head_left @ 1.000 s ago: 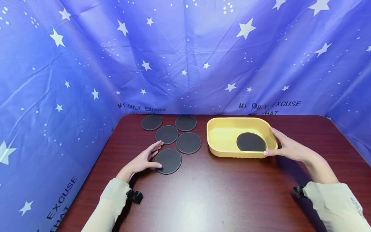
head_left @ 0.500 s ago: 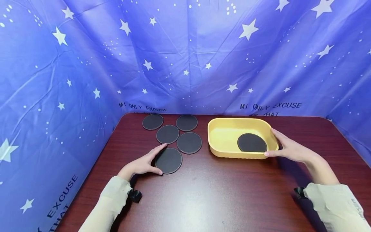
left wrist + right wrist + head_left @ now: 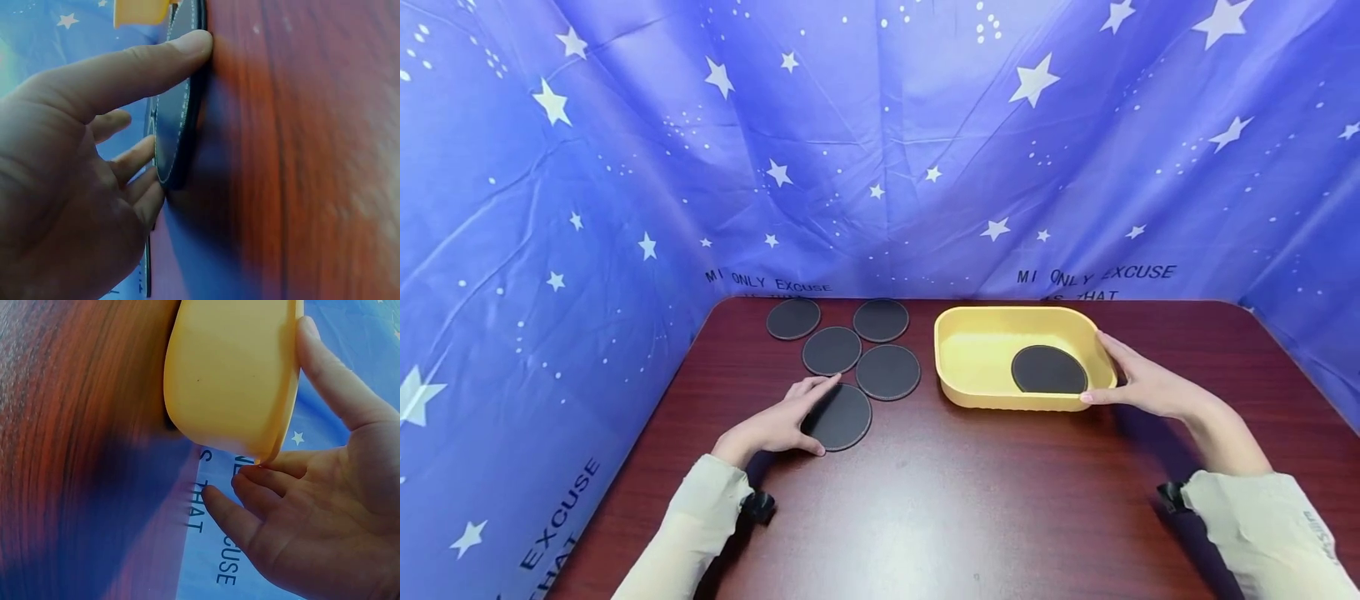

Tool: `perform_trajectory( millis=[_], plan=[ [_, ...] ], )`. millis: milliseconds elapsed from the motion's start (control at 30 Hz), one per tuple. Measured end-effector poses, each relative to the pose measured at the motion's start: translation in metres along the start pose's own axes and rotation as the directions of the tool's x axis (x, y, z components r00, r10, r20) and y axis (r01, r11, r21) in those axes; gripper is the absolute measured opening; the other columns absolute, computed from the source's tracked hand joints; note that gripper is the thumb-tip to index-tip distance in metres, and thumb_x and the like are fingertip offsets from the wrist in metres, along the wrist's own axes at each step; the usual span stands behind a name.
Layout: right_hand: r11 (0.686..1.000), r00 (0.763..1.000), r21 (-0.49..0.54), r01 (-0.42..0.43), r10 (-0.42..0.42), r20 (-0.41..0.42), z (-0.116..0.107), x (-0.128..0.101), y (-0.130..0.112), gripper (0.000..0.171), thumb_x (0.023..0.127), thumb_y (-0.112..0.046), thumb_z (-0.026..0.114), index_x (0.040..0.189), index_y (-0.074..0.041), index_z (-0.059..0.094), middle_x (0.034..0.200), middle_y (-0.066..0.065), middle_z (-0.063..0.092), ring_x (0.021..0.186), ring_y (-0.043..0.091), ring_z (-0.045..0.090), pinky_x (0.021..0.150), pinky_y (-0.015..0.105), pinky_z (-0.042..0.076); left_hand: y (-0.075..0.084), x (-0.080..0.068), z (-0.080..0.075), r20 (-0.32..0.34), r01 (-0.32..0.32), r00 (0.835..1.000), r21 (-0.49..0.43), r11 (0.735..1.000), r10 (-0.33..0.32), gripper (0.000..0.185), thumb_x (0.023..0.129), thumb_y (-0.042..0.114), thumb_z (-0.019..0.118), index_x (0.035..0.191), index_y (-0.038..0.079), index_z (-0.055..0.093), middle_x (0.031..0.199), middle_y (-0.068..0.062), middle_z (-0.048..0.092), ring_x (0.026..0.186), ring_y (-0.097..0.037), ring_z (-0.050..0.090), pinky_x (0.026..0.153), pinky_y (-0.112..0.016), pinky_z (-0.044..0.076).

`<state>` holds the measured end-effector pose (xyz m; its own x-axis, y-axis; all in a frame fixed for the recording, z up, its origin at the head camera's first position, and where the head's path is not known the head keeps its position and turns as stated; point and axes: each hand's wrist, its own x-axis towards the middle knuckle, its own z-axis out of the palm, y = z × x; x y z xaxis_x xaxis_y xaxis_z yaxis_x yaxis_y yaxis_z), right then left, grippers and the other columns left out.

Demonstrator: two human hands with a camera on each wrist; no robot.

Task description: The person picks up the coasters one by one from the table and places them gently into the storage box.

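Note:
My left hand point(image 3: 775, 423) spans the nearest black round coaster point(image 3: 844, 418), thumb on its near edge and fingers at its far left edge. The left wrist view shows the thumb against the rim of this stitched coaster point(image 3: 173, 125); its other side is partly covered. At the right, my right hand point(image 3: 1153, 387) holds the end of a yellow rectangular tray point(image 3: 970, 354), thumb at the front rim and fingers round the back corner. Inside that tray, toward its right, lies another black coaster point(image 3: 1049, 370). The right wrist view shows the thumb on the tray's point(image 3: 231, 375) rim.
Several more black coasters lie flat behind the left hand, among them one at the back left point(image 3: 793, 319) and one beside the tray point(image 3: 888, 372). A star-patterned blue cloth point(image 3: 880, 125) hangs behind the dark red wooden table point(image 3: 1000, 492).
My left hand has shifted slightly right and closed in on the nearest coaster, its thumb moving from the top surface to the near edge. The right hand and tray have stayed in place.

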<state>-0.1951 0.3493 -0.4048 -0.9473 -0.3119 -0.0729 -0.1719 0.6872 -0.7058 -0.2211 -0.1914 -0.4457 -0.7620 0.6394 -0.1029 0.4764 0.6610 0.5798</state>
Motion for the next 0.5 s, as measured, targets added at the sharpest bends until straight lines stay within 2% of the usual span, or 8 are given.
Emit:
perform_trajectory(
  millis=[133, 267, 367, 500],
  plan=[
    [1.0, 1.0, 0.01, 0.006, -0.006, -0.002, 0.001, 0.001, 0.0, 0.111, 0.083, -0.02, 0.078, 0.155, 0.009, -0.001, 0.16, 0.038, 0.006, 0.147, 0.054, 0.007, 0.122, 0.024, 0.0, 0.002, 0.003, 0.001, -0.052, -0.003, 0.999, 0.024, 1.0, 0.005, 0.116, 0.068, 0.014, 0.089, 0.16, 0.012, 0.018, 0.154, -0.018, 0.028, 0.136, -0.037, 0.03, 0.112, -0.058, 0.034],
    [1.0, 1.0, 0.019, 0.009, -0.009, 0.0, 0.001, 0.002, 0.0, 0.111, 0.083, -0.019, 0.078, 0.156, 0.009, -0.001, 0.16, 0.038, 0.006, 0.148, 0.051, 0.007, 0.119, 0.017, 0.001, 0.002, 0.005, 0.0, -0.112, 0.007, 0.994, -0.011, 1.0, -0.008, 0.11, 0.07, 0.012, 0.089, 0.158, 0.008, 0.023, 0.152, -0.02, 0.027, 0.133, -0.039, 0.034, 0.11, -0.058, 0.036],
    [1.0, 1.0, 0.024, 0.008, -0.008, -0.001, 0.001, 0.001, 0.0, 0.111, 0.083, -0.019, 0.078, 0.156, 0.008, -0.001, 0.16, 0.037, 0.005, 0.148, 0.049, 0.007, 0.117, 0.012, 0.002, -0.002, 0.008, -0.002, -0.175, 0.007, 0.984, -0.041, 0.999, -0.014, 0.104, 0.07, 0.008, 0.088, 0.155, 0.003, 0.028, 0.148, -0.022, 0.032, 0.134, -0.04, 0.039, 0.111, -0.057, 0.039],
    [1.0, 1.0, 0.025, 0.009, -0.009, -0.004, 0.0, 0.001, 0.001, 0.111, 0.083, -0.019, 0.078, 0.156, 0.008, -0.001, 0.16, 0.037, 0.006, 0.147, 0.049, 0.008, 0.111, 0.003, 0.004, -0.007, 0.011, -0.006, -0.257, 0.032, 0.966, -0.022, 0.999, -0.036, 0.094, 0.071, 0.008, 0.088, 0.149, -0.001, 0.037, 0.141, -0.025, 0.044, 0.13, -0.039, 0.048, 0.11, -0.055, 0.041]
  ],
)
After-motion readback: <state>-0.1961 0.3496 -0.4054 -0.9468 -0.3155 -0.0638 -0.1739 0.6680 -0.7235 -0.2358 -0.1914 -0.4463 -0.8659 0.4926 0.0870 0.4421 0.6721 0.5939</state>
